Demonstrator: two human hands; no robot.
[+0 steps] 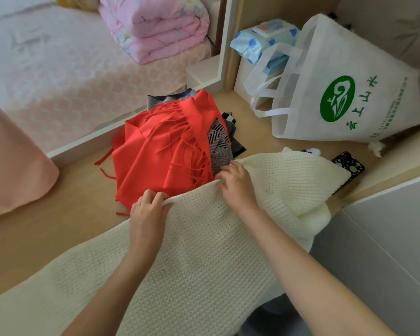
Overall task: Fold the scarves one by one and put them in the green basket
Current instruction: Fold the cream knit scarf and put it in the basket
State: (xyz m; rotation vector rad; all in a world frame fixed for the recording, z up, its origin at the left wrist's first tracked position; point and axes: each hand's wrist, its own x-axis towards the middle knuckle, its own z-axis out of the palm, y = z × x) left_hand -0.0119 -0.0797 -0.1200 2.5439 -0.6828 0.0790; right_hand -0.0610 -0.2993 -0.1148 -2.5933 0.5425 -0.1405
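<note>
A long cream knitted scarf [194, 251] lies across the wooden floor and over my lap, its right part bunched up near the wall. My left hand [147, 209] and my right hand [237, 184] both grip its far edge, about a hand's width apart. Just beyond them lies a pile of scarves: a red fringed scarf [160, 146] on top, a grey patterned scarf [220, 144] under its right side, and darker ones behind. No green basket is in view.
A white tote bag [344, 93] with a green logo stands at the right, blue packets [264, 37] behind it. A dark phone [349, 166] lies by the scarf's right end. A bed with a folded pink quilt [155, 25] is at the left.
</note>
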